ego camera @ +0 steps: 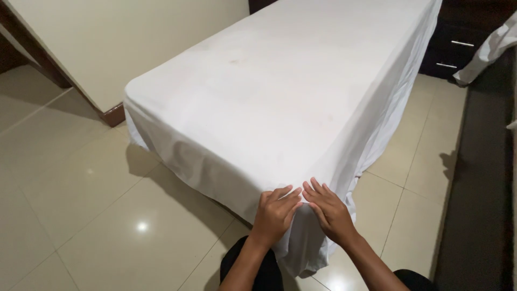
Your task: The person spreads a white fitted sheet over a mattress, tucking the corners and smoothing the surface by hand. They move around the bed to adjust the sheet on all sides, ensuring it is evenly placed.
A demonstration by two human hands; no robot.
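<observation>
Two hands meet at the near corner of the bed, and we have them flat and open, clasping nothing. Our left hand [276,213] presses its spread fingers onto the white sheet [280,102] just beside our right hand [328,211], fingertips nearly touching, so the cloth is pinned where it turns over the corner. Below them the sheet hangs in a loose bunch toward the tiled floor [91,215]; it may be folded under, though the view is too poor to say. Along the bed's far right edge stands a dark drawer unit [458,48].
</observation>
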